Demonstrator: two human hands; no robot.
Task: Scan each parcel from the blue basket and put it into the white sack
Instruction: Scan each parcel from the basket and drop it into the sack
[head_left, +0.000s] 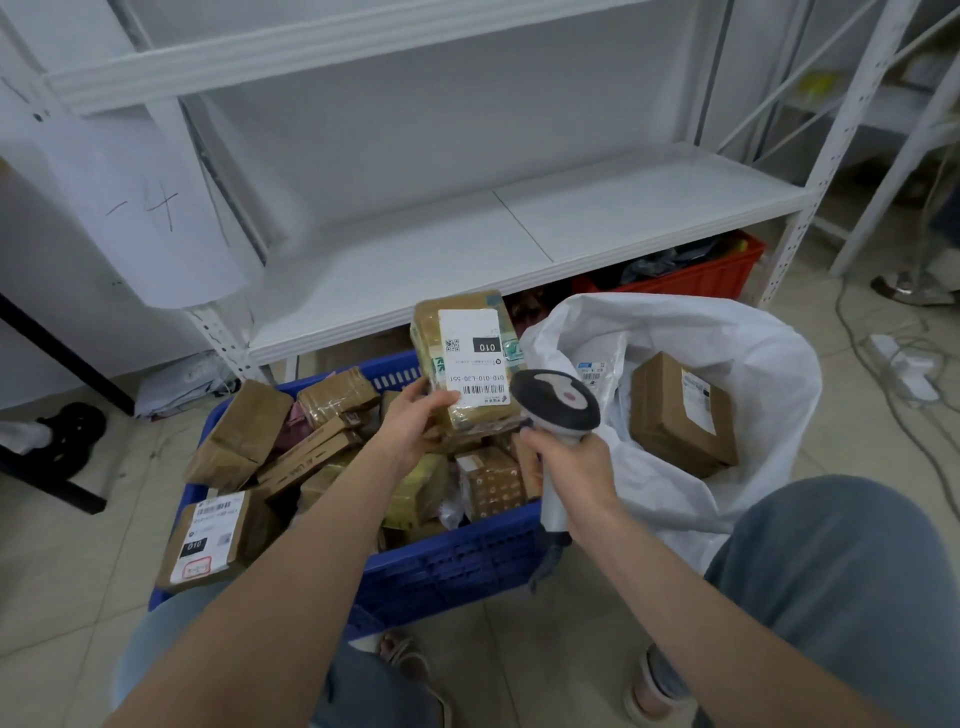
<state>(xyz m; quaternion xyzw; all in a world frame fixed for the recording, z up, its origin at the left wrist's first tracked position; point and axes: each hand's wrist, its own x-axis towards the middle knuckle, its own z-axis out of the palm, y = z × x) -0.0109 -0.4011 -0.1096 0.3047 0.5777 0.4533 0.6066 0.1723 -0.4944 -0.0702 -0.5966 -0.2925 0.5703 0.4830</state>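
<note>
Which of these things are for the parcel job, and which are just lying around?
For the job: the taped parcel in the left hand, the scanner in the right hand, the blue basket, the white sack.

Just lying about: the red crate under the white shelf, the black shoe, the power strip on the floor.
</note>
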